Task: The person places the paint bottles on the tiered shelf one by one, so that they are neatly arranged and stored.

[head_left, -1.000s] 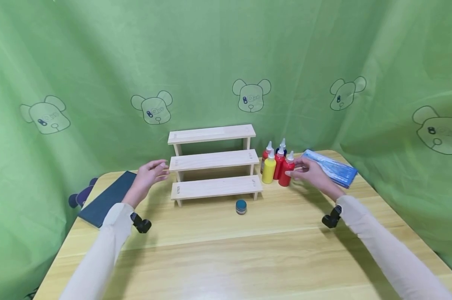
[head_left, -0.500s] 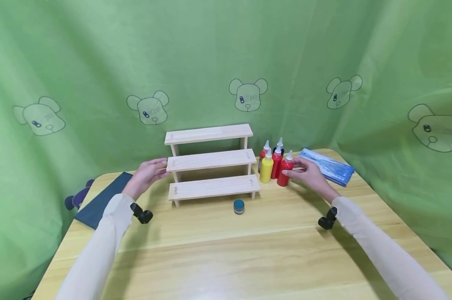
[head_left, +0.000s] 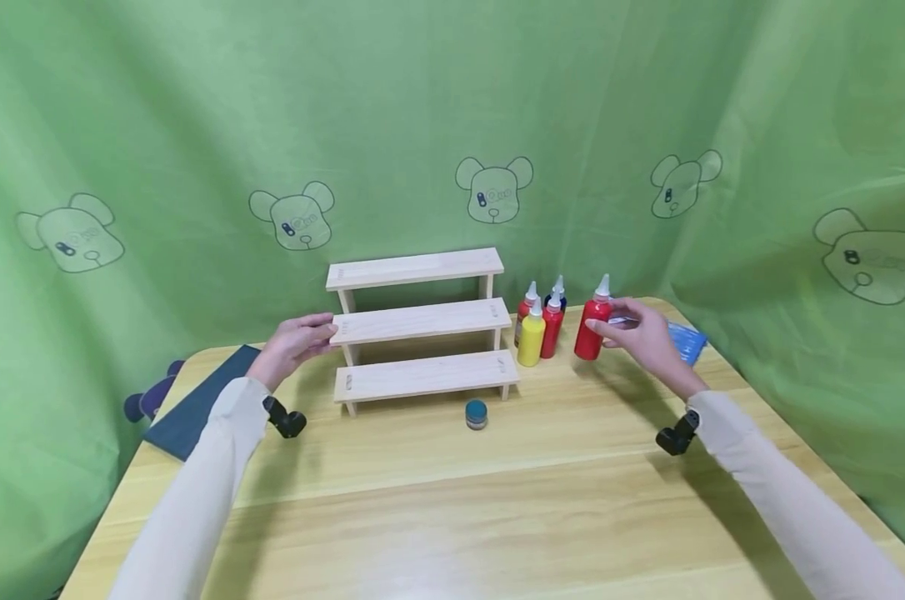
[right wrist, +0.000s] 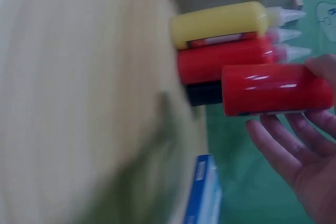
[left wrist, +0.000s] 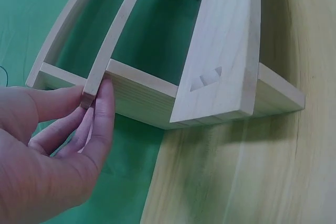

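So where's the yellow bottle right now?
In the head view, the yellow bottle stands just right of the rack, beside other bottles, left of the red bottle in the right hand.

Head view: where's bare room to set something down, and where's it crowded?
Widest bare patch: the table, between left sleeve and right sleeve, in front of the teal-lidded jar. The rack has three bare tiers, the left hand gripping the middle one. Four bottles crowd its right side, near the held red bottle.
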`<state>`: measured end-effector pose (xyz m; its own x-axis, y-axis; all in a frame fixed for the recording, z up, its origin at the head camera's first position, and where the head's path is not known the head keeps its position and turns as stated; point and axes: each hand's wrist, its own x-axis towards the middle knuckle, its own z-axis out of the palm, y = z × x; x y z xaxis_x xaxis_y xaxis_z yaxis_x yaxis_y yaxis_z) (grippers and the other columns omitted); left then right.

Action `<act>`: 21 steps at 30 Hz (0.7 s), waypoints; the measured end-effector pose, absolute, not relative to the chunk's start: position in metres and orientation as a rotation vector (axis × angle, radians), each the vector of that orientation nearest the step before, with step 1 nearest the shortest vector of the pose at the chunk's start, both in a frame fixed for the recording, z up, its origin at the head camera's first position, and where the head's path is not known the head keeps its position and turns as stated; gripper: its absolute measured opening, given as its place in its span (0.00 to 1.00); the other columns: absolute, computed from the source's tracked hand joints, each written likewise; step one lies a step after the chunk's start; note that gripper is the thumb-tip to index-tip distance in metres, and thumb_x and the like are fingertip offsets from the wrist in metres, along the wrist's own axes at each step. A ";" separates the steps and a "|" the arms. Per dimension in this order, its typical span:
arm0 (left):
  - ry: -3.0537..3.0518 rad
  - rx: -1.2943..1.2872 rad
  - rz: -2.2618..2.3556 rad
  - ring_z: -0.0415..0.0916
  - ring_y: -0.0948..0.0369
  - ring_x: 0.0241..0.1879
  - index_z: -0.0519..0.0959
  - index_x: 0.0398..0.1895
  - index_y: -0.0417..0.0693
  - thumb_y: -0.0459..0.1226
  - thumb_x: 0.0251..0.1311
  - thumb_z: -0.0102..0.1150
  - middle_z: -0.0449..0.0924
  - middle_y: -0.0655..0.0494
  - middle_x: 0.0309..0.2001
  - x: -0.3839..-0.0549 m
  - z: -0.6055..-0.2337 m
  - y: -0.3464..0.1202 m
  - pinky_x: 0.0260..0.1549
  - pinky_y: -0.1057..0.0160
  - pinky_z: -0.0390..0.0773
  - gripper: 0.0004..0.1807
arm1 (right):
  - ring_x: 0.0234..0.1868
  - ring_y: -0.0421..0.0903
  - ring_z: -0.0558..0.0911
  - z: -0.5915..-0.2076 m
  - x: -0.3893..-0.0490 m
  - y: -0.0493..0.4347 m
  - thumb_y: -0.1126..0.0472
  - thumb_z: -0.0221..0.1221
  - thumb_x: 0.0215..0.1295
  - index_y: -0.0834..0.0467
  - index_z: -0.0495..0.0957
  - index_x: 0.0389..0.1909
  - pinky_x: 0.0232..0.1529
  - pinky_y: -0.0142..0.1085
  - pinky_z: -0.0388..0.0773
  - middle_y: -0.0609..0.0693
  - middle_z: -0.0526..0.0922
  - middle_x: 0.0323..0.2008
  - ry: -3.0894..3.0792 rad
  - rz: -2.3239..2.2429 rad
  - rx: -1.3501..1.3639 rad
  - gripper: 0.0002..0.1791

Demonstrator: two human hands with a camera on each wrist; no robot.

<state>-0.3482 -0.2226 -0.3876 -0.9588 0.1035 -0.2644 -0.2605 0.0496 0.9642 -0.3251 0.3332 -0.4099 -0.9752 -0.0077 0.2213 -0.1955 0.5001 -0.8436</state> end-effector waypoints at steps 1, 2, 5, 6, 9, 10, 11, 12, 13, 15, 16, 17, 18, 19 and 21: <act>2.069 -0.154 1.995 0.82 0.69 0.37 0.61 0.80 0.36 0.29 0.75 0.56 0.81 0.59 0.44 -0.349 -0.388 -0.223 0.49 0.71 0.85 0.32 | 0.38 0.27 0.82 -0.406 -0.325 0.333 0.52 0.67 0.72 0.69 0.70 0.69 0.37 0.28 0.88 0.69 0.78 0.59 -2.540 1.462 0.164 0.34; 2.081 -0.151 1.992 0.82 0.69 0.37 0.62 0.79 0.37 0.29 0.75 0.57 0.81 0.58 0.45 -0.349 -0.388 -0.222 0.48 0.72 0.85 0.32 | 0.38 0.27 0.82 -0.401 -0.324 0.332 0.51 0.67 0.72 0.68 0.70 0.69 0.38 0.28 0.88 0.69 0.78 0.59 -2.524 1.452 0.149 0.35; 2.123 -0.142 1.976 0.81 0.70 0.39 0.63 0.79 0.38 0.30 0.74 0.58 0.80 0.55 0.51 -0.349 -0.390 -0.221 0.47 0.73 0.84 0.32 | 0.40 0.30 0.81 -0.387 -0.322 0.326 0.47 0.67 0.71 0.64 0.72 0.69 0.39 0.26 0.87 0.63 0.79 0.59 -2.478 1.420 0.111 0.35; 2.134 -0.141 1.971 0.80 0.70 0.40 0.64 0.79 0.38 0.30 0.74 0.58 0.79 0.54 0.53 -0.350 -0.390 -0.221 0.48 0.73 0.84 0.32 | 0.42 0.31 0.81 -0.382 -0.321 0.324 0.45 0.67 0.71 0.62 0.72 0.69 0.40 0.26 0.87 0.61 0.79 0.58 -2.462 1.412 0.103 0.35; 2.148 -0.139 1.958 0.80 0.69 0.41 0.63 0.79 0.38 0.29 0.74 0.58 0.79 0.51 0.56 -0.351 -0.390 -0.220 0.50 0.72 0.84 0.32 | 0.45 0.35 0.81 -0.371 -0.321 0.315 0.43 0.66 0.70 0.58 0.73 0.69 0.42 0.26 0.87 0.57 0.79 0.58 -2.433 1.402 0.106 0.35; 2.145 -0.139 1.955 0.80 0.69 0.41 0.63 0.79 0.38 0.29 0.74 0.58 0.79 0.51 0.56 -0.351 -0.390 -0.220 0.52 0.70 0.84 0.32 | 0.45 0.36 0.81 -0.368 -0.321 0.311 0.42 0.67 0.70 0.57 0.74 0.69 0.42 0.27 0.87 0.55 0.80 0.58 -2.430 1.401 0.113 0.34; 2.143 -0.139 1.954 0.81 0.68 0.40 0.63 0.79 0.37 0.29 0.75 0.57 0.79 0.50 0.56 -0.351 -0.389 -0.220 0.53 0.69 0.85 0.31 | 0.46 0.38 0.81 -0.365 -0.321 0.307 0.42 0.67 0.70 0.56 0.75 0.69 0.43 0.27 0.87 0.55 0.80 0.57 -2.427 1.401 0.124 0.34; 2.142 -0.139 1.949 0.81 0.68 0.39 0.63 0.79 0.37 0.29 0.75 0.56 0.79 0.49 0.56 -0.352 -0.389 -0.220 0.54 0.68 0.85 0.31 | 0.47 0.39 0.81 -0.362 -0.322 0.303 0.42 0.66 0.70 0.56 0.75 0.69 0.44 0.28 0.87 0.54 0.80 0.57 -2.426 1.403 0.139 0.33; 2.140 -0.138 1.943 0.82 0.67 0.39 0.63 0.79 0.37 0.28 0.76 0.55 0.79 0.48 0.56 -0.352 -0.388 -0.221 0.55 0.67 0.85 0.31 | 0.47 0.40 0.81 -0.360 -0.323 0.299 0.42 0.66 0.70 0.55 0.75 0.69 0.44 0.27 0.86 0.54 0.80 0.57 -2.423 1.405 0.156 0.33; 2.145 -0.142 1.928 0.82 0.67 0.38 0.64 0.79 0.37 0.29 0.76 0.53 0.79 0.45 0.58 -0.353 -0.386 -0.222 0.56 0.65 0.85 0.29 | 0.48 0.41 0.81 -0.355 -0.325 0.290 0.42 0.67 0.70 0.55 0.76 0.68 0.45 0.27 0.85 0.54 0.81 0.58 -2.417 1.414 0.188 0.32; 2.149 -0.147 1.921 0.82 0.67 0.38 0.64 0.78 0.37 0.29 0.77 0.53 0.79 0.45 0.59 -0.353 -0.385 -0.223 0.56 0.65 0.85 0.29 | 0.48 0.42 0.81 -0.352 -0.327 0.285 0.42 0.67 0.70 0.55 0.76 0.68 0.45 0.26 0.85 0.54 0.81 0.57 -2.411 1.419 0.205 0.32; 2.152 -0.145 1.916 0.82 0.67 0.38 0.64 0.78 0.36 0.29 0.77 0.53 0.78 0.44 0.60 -0.353 -0.385 -0.224 0.56 0.65 0.85 0.29 | 0.49 0.42 0.81 -0.350 -0.328 0.280 0.43 0.67 0.70 0.55 0.76 0.68 0.44 0.25 0.84 0.55 0.81 0.58 -2.408 1.422 0.218 0.31; 2.156 -0.142 1.908 0.82 0.67 0.39 0.64 0.78 0.36 0.29 0.77 0.53 0.77 0.44 0.61 -0.353 -0.384 -0.224 0.56 0.65 0.85 0.29 | 0.49 0.43 0.81 -0.347 -0.330 0.275 0.43 0.67 0.70 0.54 0.77 0.68 0.44 0.25 0.84 0.54 0.81 0.58 -2.404 1.425 0.231 0.31; 2.158 -0.140 1.905 0.81 0.67 0.40 0.64 0.78 0.36 0.29 0.76 0.54 0.77 0.44 0.61 -0.352 -0.384 -0.225 0.56 0.66 0.85 0.29 | 0.50 0.44 0.81 -0.345 -0.332 0.271 0.43 0.67 0.70 0.54 0.77 0.68 0.44 0.25 0.84 0.55 0.81 0.58 -2.397 1.437 0.243 0.31; 2.160 -0.138 1.906 0.81 0.67 0.40 0.64 0.78 0.35 0.29 0.75 0.55 0.77 0.44 0.61 -0.352 -0.383 -0.225 0.55 0.66 0.85 0.30 | 0.51 0.45 0.81 -0.340 -0.336 0.262 0.43 0.67 0.70 0.54 0.77 0.67 0.44 0.26 0.85 0.55 0.81 0.58 -2.388 1.457 0.264 0.31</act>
